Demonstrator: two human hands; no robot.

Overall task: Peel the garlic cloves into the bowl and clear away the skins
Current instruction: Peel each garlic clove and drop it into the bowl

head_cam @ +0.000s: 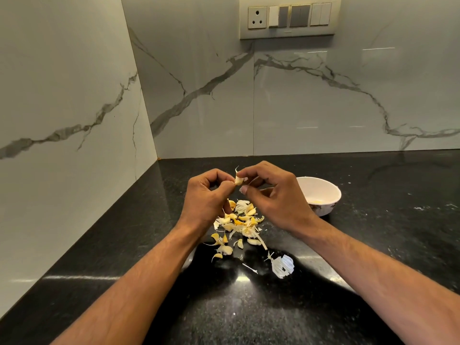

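Both hands, L [207, 195] & R [271, 192], pinch one pale clove [238, 180] (skin tip curling up).

A single head-worn wide-angle camera looks forward and down, close over the black counter [323, 307]. The wall corner [157, 158] lies toward 11 o'clock, the switch plate [288, 18] high at 12 o'clock.

The right hand [271, 195] hides the bowl's [323, 192] near rim; its pale contents are perhaps cloves.
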